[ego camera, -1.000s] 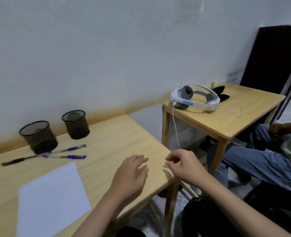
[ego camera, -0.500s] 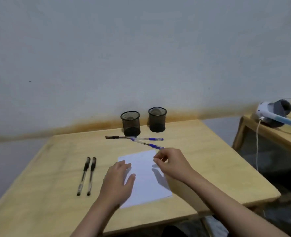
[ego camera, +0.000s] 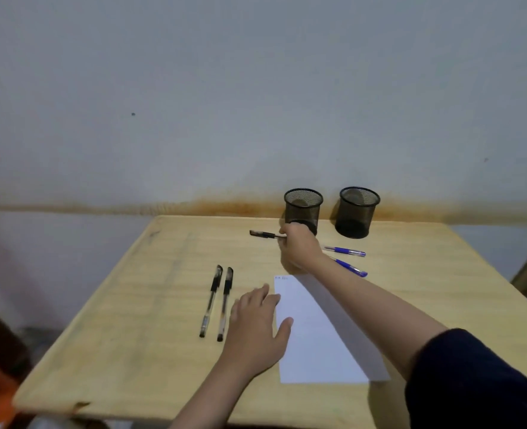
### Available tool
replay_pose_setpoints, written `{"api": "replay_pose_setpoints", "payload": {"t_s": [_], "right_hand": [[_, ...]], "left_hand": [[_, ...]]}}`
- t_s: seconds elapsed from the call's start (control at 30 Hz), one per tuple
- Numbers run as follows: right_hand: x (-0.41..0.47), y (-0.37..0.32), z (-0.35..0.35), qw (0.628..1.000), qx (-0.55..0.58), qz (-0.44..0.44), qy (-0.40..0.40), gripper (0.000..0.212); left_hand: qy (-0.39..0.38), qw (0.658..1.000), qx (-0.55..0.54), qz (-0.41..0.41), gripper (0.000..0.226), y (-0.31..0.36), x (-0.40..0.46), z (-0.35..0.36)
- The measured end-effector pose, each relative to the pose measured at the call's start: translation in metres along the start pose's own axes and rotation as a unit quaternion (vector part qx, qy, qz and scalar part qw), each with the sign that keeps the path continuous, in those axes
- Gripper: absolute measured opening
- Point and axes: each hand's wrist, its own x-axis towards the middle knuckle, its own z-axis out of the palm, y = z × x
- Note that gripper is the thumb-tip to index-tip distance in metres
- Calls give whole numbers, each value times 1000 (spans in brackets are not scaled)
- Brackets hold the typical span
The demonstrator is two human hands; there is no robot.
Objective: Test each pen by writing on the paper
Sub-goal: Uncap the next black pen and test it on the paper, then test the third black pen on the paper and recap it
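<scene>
A white sheet of paper (ego camera: pixel 313 332) lies on the wooden table (ego camera: pixel 150 305), with small marks at its top left corner. My left hand (ego camera: pixel 257 329) rests flat at the paper's left edge, fingers spread. My right hand (ego camera: pixel 299 250) reaches past the paper's far end and pinches a black pen (ego camera: pixel 263 234) that sticks out to the left, in front of the left mesh cup (ego camera: pixel 303 210). Two black pens (ego camera: pixel 217 301) lie side by side left of the paper. Two blue pens (ego camera: pixel 347 258) lie right of my right wrist.
A second black mesh cup (ego camera: pixel 357 212) stands to the right of the first, both near the wall at the table's far edge. A dark object and something orange sit low at the left border. Part of another table shows at the far right edge.
The view has swung left from the neighbouring table to this one. My right hand went from above the paper's top to the black pen near the cups and took hold of it. My left hand slid to the paper's left edge.
</scene>
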Motion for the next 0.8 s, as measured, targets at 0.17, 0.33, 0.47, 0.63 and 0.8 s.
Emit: {"api": "replay_pose_setpoints", "payload": {"t_s": [0.17,0.33,0.47,0.63,0.8], "right_hand": [[16,2,18,999,-54,-2,-7,19],[11,0,15,999,15,-43,-4,18],[-11,-8,-12,987,140,-74,12,14],[-63,-10,-58,965,251,-70,-23,7],[-115,1,-91,944,325,-29,-49,8]], "left_hand": [[2,1000,1,-2,66,-1,0,1],[0,1000,-9,-7,60,-1,1,0],[7,999,-32,-6,58,0,0,-1],[157,973,-168,-32,58,1,-3,-5],[288,940,-184,17,47,8,-4,-24]]}}
